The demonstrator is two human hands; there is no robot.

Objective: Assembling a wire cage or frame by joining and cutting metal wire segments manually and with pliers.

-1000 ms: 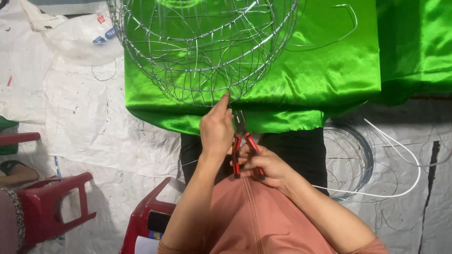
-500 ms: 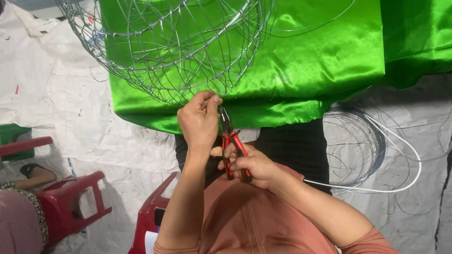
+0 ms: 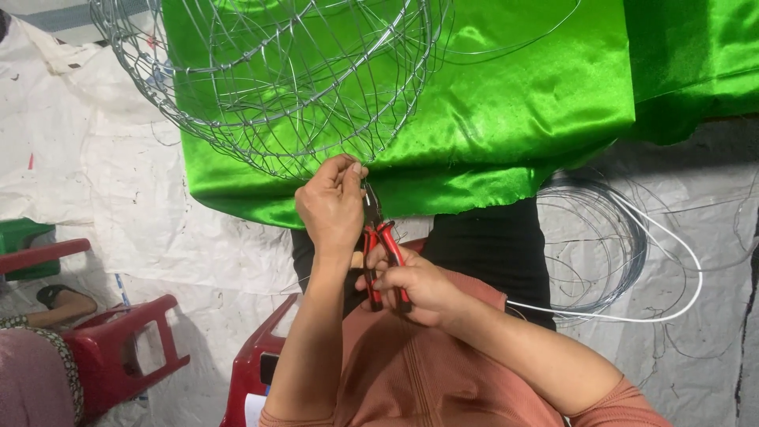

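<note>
A round frame of bent silver wire (image 3: 277, 87) rests on shiny green satin cloth (image 3: 506, 103) draped over my lap. My left hand (image 3: 332, 207) pinches the frame's lower rim with fingertips closed on the wire. Just below it, my right hand (image 3: 415, 286) grips red-handled pliers (image 3: 379, 253), whose dark jaws point up at the same spot on the rim, right beside my left fingers.
A coil of thin wire (image 3: 601, 245) and a white cable loop (image 3: 680, 277) lie on the white floor sheet at right. Red plastic stools stand at lower left (image 3: 118, 348) and under me (image 3: 253, 372). Another person's foot (image 3: 59, 304) shows at far left.
The view has shifted so the frame and hands sit further left and lower. My left hand stays pinched on the rim; the pliers remain at the same wire joint.
</note>
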